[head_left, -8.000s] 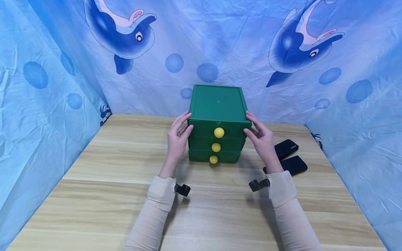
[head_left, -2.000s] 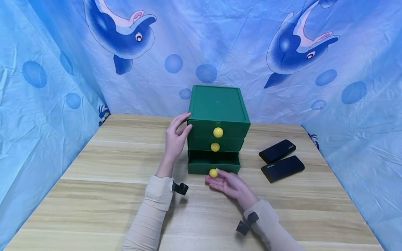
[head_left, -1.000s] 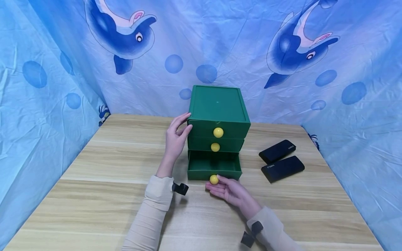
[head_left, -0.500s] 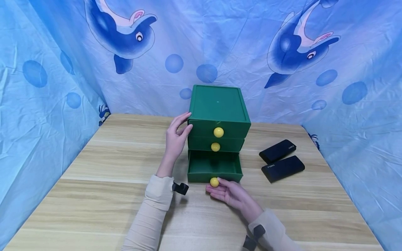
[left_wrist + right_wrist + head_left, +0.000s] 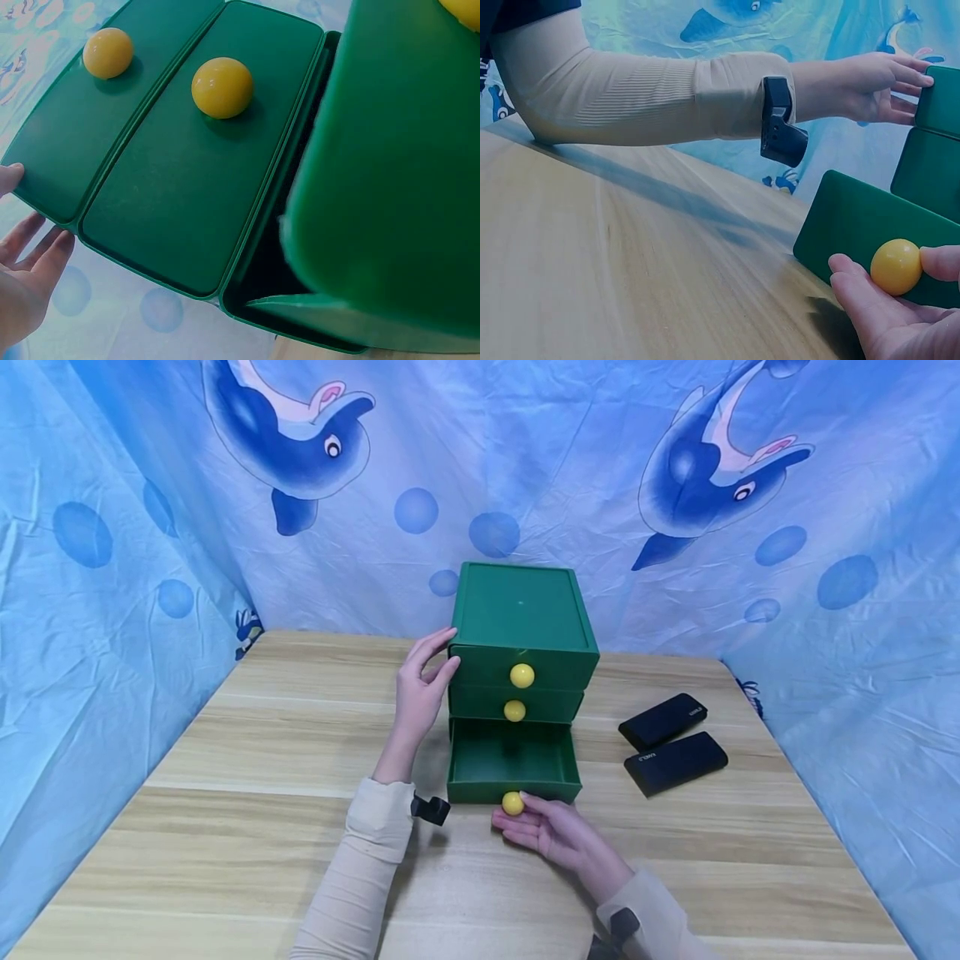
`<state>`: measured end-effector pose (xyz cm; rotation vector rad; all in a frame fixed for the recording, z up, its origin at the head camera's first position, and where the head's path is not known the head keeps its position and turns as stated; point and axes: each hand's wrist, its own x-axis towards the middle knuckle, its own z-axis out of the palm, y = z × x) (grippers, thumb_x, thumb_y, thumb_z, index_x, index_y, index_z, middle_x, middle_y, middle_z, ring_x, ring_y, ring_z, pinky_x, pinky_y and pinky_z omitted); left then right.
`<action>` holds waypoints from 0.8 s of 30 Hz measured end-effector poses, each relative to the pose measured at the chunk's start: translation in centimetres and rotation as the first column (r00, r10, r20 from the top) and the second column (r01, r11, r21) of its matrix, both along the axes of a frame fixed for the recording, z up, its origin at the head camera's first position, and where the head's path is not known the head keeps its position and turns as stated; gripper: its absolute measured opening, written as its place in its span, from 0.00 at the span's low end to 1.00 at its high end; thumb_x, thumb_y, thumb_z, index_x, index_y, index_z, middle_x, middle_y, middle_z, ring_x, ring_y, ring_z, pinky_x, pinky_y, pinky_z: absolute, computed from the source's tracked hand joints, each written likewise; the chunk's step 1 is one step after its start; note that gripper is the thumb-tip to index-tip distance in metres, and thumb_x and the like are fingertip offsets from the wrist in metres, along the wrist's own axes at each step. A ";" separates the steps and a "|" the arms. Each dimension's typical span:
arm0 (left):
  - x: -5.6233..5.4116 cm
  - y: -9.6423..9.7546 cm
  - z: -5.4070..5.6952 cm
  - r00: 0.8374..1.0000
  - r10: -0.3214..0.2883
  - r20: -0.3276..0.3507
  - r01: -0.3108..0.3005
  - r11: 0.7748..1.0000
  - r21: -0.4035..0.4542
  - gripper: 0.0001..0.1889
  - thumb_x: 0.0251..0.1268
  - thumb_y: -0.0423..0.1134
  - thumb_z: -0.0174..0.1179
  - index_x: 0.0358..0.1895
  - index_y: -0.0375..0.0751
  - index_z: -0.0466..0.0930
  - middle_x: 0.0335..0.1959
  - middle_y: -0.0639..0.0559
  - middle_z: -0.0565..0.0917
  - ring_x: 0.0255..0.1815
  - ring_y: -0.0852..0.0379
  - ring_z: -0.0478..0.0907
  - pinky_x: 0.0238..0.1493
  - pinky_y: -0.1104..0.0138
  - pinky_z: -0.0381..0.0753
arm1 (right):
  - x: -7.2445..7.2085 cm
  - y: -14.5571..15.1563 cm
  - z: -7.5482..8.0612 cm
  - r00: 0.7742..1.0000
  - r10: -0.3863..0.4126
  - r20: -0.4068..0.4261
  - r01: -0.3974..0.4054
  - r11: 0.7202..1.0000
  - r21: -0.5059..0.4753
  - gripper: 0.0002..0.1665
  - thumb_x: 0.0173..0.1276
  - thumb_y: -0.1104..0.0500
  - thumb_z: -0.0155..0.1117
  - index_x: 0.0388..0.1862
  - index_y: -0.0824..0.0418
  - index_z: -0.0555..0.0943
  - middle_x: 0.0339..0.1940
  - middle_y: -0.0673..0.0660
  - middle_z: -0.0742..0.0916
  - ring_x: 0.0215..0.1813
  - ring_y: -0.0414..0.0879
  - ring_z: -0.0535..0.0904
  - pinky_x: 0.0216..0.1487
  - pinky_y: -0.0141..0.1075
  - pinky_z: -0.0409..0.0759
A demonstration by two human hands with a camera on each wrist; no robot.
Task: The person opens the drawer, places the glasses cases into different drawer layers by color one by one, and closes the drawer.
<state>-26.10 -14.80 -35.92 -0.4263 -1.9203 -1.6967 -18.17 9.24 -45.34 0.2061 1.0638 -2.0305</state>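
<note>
A green three-drawer cabinet (image 5: 521, 606) with round yellow knobs stands on the table. Its bottom drawer (image 5: 480, 792) is pulled well out, its inside floor in sight; the upper two are closed. My right hand (image 5: 562, 835) pinches the bottom drawer's knob (image 5: 513, 803), thumb on one side and fingers on the other, as the right wrist view confirms. At the cabinet's upper left front corner rests my left hand (image 5: 418, 693), thumb at the front edge and extended fingers along the side. The left wrist view shows the top drawer front (image 5: 56, 157) beside that hand.
Two black flat cases (image 5: 663, 721) with small pale lettering lie to the right of the cabinet, one partly over the other's edge. Blue dolphin-print cloth (image 5: 495, 460) encloses the wooden table (image 5: 247, 860) behind and on both sides.
Eight seconds ago both hands held the cabinet's sides and every drawer was closed. Since then my right hand has drawn the bottom drawer steadily toward me. Recently my left hand has stayed put.
</note>
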 end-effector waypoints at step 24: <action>1.6 0.5 1.8 0.998 -0.018 0.066 0.017 1.000 0.018 0.20 0.71 0.31 0.54 0.64 0.32 0.73 0.66 0.38 0.71 0.67 0.45 0.70 0.64 0.50 0.75 | 2.0 0.6 -0.1 0.999 0.044 0.006 -0.043 0.999 -0.013 0.34 0.77 0.55 0.50 0.70 0.75 0.56 0.52 0.67 0.85 0.56 0.53 0.83 0.63 0.45 0.77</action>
